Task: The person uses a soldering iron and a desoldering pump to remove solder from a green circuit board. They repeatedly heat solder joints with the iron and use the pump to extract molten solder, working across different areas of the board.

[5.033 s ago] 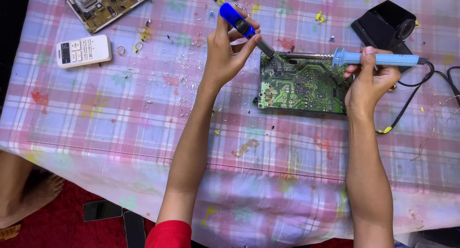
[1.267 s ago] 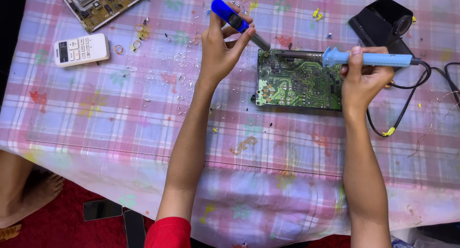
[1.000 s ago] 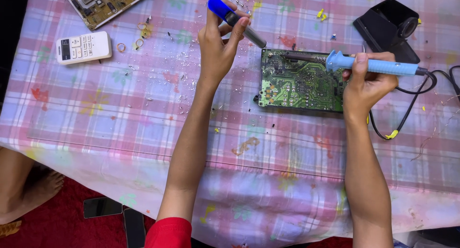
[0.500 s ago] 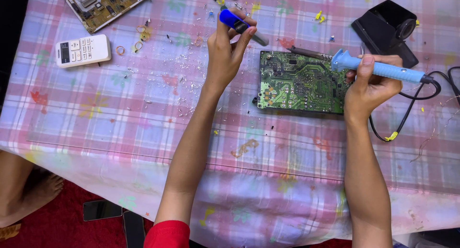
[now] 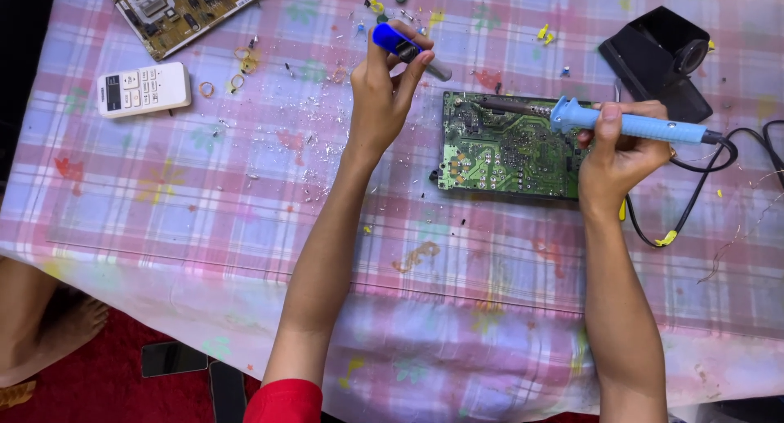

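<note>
So this was mid-rework on the green circuit board (image 5: 508,145), which lay flat on the checked tablecloth (image 5: 245,219), right of centre. The right hand (image 5: 619,153) was wrapped around the light-blue soldering iron (image 5: 629,125), with the iron's metal shaft lying low across the top edge of the board and its tip near the upper left corner. The left hand (image 5: 384,96) was closed on a dark-blue desoldering pump (image 5: 404,49), held up just off the board's top left corner, nozzle aimed down toward it but not touching. Looked to me like the heat-the-joint stage; the next move would need the pump's nozzle brought right beside the iron's tip without nudging the board. Hard to tell which joint was being worked, the pads were too tiny, and I couldn't see whether the tip actually touched. The black iron stand (image 5: 657,60) sat behind the right hand, a white remote (image 5: 143,88) well off to the left, and a second board (image 5: 184,6) was cut off by the top edge.
</note>
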